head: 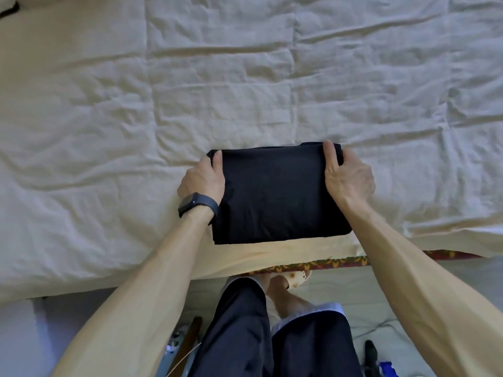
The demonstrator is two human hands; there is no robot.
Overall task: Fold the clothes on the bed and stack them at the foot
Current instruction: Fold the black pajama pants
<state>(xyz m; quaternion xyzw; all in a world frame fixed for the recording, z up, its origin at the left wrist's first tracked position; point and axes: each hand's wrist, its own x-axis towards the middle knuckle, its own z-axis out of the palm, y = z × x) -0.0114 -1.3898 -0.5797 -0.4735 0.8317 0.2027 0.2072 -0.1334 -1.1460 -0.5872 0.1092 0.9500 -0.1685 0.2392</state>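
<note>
Folded black garment (277,194), near edge of bed (109,131): left hand (202,178) and right hand (347,175) grip its side edges, thumbs on top, keeping folds together.

Folded black garment (277,194) between both hands.

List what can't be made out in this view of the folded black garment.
1. Head view: the fingers of the left hand and right hand, tucked under the black garment; only thumbs show.
2. Head view: the garment's type; folded and too dark for detail.
3. Head view: a dark object at the top-left corner, cut by the frame edge.
4. Head view: floor clutter, cut by the bottom edge.
</note>
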